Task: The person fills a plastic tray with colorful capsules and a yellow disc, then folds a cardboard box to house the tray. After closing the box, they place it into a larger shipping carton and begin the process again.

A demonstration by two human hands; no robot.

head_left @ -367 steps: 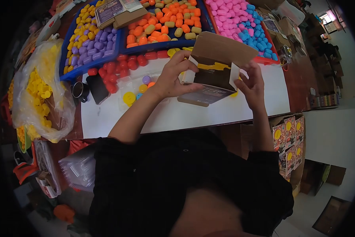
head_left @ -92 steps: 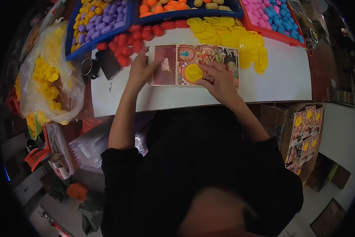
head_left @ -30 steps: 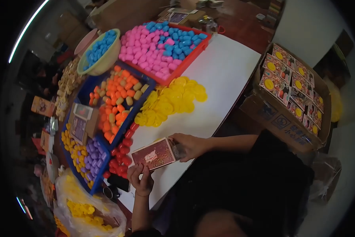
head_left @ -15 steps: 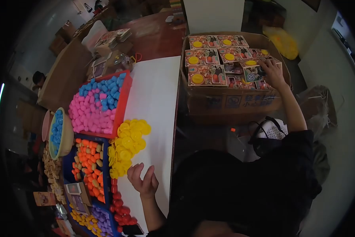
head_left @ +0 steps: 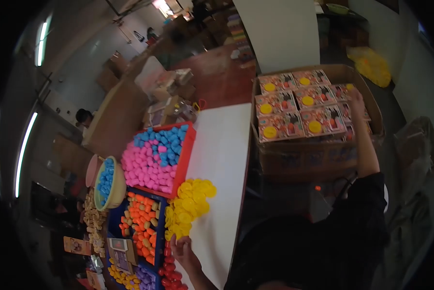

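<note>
My left hand (head_left: pixel 184 249) hovers by the front of a pile of yellow plastic discs (head_left: pixel 190 200), beside a row of red plastic pieces (head_left: pixel 169 268). Its fingers are loosely bent and apart, with nothing visible in them. My right hand (head_left: pixel 356 102) reaches over the right side of a large cardboard carton (head_left: pixel 304 162). Its stretched fingers rest at a printed box (head_left: pixel 340 92) in the right column, partly covering it. Rows of similar printed boxes (head_left: pixel 277 126), each with a yellow disc on its face, fill the carton's top.
Left of the white tabletop (head_left: pixel 222 154) stand a red tray (head_left: pixel 188 154) of pink and blue pieces, a blue tray (head_left: pixel 114 220) of orange and tan pieces, and a cream bowl (head_left: pixel 119 191) of blue ones. A folded carton piece (head_left: pixel 122 253) lies over the blue tray. Behind is a white pillar (head_left: pixel 280 34).
The box under my right hand now lies flat in the carton's front row. That hand has moved to the far right column. My left hand has come close to the yellow discs. The view has shifted.
</note>
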